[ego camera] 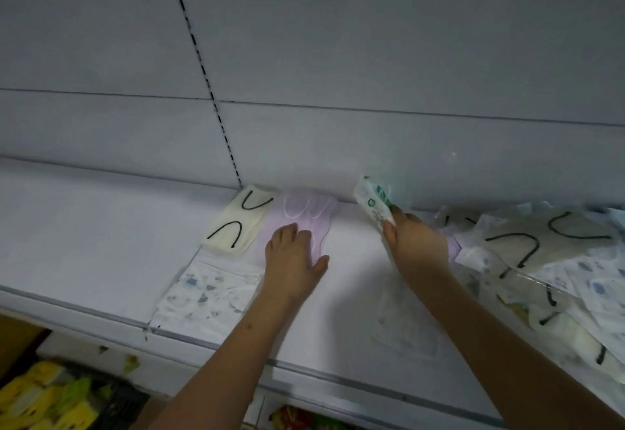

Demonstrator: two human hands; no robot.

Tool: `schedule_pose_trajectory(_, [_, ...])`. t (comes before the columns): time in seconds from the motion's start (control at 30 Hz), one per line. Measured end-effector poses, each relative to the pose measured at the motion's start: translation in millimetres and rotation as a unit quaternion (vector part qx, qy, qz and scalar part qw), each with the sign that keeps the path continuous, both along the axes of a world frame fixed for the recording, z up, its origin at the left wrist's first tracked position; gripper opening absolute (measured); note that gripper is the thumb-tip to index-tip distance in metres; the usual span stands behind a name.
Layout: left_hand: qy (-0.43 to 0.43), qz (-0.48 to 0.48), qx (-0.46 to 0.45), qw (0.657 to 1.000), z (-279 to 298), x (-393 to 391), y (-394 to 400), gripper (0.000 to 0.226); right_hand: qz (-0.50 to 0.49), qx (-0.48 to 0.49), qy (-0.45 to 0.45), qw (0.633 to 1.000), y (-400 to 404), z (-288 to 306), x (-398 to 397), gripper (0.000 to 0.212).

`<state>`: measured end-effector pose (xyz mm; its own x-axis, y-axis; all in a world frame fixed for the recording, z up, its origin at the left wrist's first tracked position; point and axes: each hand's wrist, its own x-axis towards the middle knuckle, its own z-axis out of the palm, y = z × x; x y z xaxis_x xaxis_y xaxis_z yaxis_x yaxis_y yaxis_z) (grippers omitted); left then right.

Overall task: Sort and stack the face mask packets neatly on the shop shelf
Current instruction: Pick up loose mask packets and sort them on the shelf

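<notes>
On the white shelf (84, 237), a lilac mask packet (304, 213) lies against the back wall, and my left hand (292, 260) presses flat on its near end. A cream packet with black ear loops (238, 221) lies just left of it. A patterned white packet (206, 297) sits at the front edge, below my left hand. My right hand (417, 243) pinches a white and green packet (373, 205), which is lifted and tilted near the back wall. A loose pile of mask packets (548, 260) spreads over the right end of the shelf. A pale packet (402, 325) lies under my right forearm.
A slotted upright strip (203, 71) runs down the grey back panel. The shelf's front rail (304, 368) crosses the frame. Below it are yellow and green packs in a dark crate (50, 396) at the lower left, and red packs (297, 417) lower down.
</notes>
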<state>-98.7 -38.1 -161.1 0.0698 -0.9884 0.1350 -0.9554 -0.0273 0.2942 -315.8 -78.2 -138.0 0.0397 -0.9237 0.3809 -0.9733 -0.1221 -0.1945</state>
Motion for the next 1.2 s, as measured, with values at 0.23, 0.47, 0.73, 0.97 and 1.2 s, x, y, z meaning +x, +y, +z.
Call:
schedule_pose_trajectory(0.23, [0.025, 0.002, 0.018, 1.0, 6, 4, -12, 0.056, -0.026, 0.002, 0.009, 1.0, 6, 1, 13, 0.027])
schedule_pose_trajectory(0.47, [-0.02, 0.041, 0.069, 0.997, 10, 3, -14, 0.067, -0.032, -0.027, 0.024, 0.999, 8, 2, 15, 0.03])
schedule_pose_trajectory(0.73, [-0.01, 0.078, 0.068, 0.995, 17, 3, -18, 0.066, 0.116, 0.141, 0.061, 0.981, 6, 8, 14, 0.065])
schedule_pose_trajectory(0.97, [0.193, 0.002, -0.155, 0.969, 44, -41, 47, 0.037, 0.045, 0.077, -0.087, 0.992, 59, 40, -59, 0.034])
schedule_pose_trajectory(1.2, [0.054, -0.072, 0.067, 0.994, 11, -129, 92, 0.071, -0.022, -0.015, -0.176, 0.984, 124, 22, -82, 0.02])
